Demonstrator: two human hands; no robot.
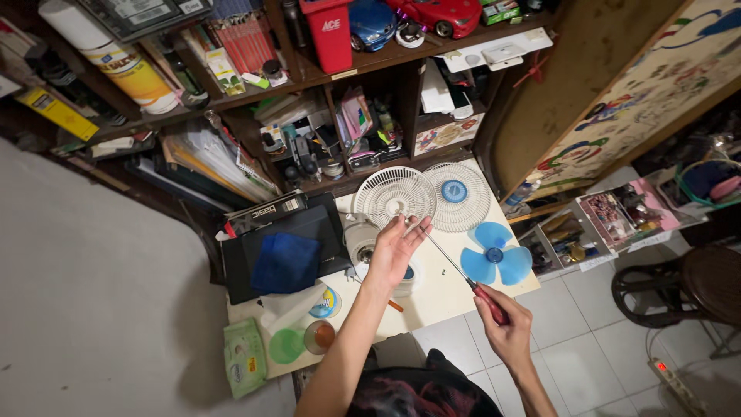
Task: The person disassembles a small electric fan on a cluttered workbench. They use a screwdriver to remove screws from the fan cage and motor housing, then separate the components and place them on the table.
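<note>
Fingers of the left hand (394,249) spread open against the white fan grille (394,195) on the table (432,297), steadying it; right hand (505,328) clamps the red-handled screwdriver (451,266). That grille looks light, springy plastic, best gripped at the rim.

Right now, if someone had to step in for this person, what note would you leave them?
Left hand: open, fingertips on the white fan grille, steadying it over the fan body.
Right hand: shut on the red-handled screwdriver, tip at the grille's centre.
On the table: second grille with blue hub and blue fan blade, both lying off the fan.
Done: fan is apart.
Left: whether the screw at the grille's centre is in or out cannot be told.
</note>
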